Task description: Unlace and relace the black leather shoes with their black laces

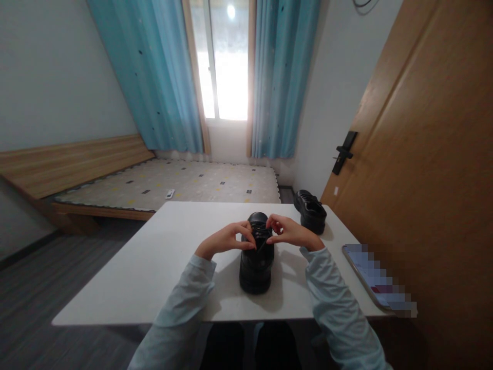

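No legible text, label, brand or number on any surface in view.

a bedroom seen around the worktop

a second black shoe (310, 209) is set at the far right corner of the white worktop (154, 262). a phone (375, 280) is laid at its right edge. beyond, a bare bed (173, 182), blue curtains (283, 77) and a wooden door (423, 154) are seen.
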`<state>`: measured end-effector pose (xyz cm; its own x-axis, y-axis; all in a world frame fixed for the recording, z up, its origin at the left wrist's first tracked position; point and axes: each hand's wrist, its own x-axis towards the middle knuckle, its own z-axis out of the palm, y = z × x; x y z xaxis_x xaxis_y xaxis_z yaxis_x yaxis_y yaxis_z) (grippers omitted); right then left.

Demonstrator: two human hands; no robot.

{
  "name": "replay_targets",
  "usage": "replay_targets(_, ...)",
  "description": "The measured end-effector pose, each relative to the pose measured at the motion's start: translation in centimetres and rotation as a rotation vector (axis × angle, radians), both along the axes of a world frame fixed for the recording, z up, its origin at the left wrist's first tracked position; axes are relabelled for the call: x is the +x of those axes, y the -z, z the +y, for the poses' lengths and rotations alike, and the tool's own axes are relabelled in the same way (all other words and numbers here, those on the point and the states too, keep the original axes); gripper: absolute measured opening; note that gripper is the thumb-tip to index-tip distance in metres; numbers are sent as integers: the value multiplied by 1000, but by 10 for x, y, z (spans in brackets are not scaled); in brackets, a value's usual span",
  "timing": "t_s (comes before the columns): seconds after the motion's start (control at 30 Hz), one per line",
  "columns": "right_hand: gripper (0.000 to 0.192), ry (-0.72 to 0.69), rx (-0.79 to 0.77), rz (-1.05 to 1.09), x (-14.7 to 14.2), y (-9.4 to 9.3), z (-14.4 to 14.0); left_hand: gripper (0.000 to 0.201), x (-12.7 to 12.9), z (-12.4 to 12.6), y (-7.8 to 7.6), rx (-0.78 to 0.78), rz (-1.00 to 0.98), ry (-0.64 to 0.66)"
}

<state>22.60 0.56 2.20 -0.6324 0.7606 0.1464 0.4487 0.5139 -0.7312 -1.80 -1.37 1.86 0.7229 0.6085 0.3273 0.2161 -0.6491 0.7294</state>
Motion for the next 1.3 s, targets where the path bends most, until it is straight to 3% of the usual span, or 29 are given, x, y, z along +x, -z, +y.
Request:
replay_targets(0.23,41,-9,-86,68,5,-4,-2,21,-4,2,-1,-37,45,-42)
replay_targets(0.4,32,149,-84,201,6,0,6,33,0,6,-1,-58,-107,-293)
replay_targets(0.53,30,321,-42,274,-2,12,18,32,6,18,14,-105,-221,-492)
replay_targets(0.67,31,369,-57,302,-12,24,25,31,11,25,28,-118,-167,-588)
replay_targets(1.03,43,325,-154,383,-19,26,26,34,19,27,36,-106,-140,-639)
replay_targets(1.3,45,293,-240,332,-18,23,27,34,20,33,40,-154,-158,-574)
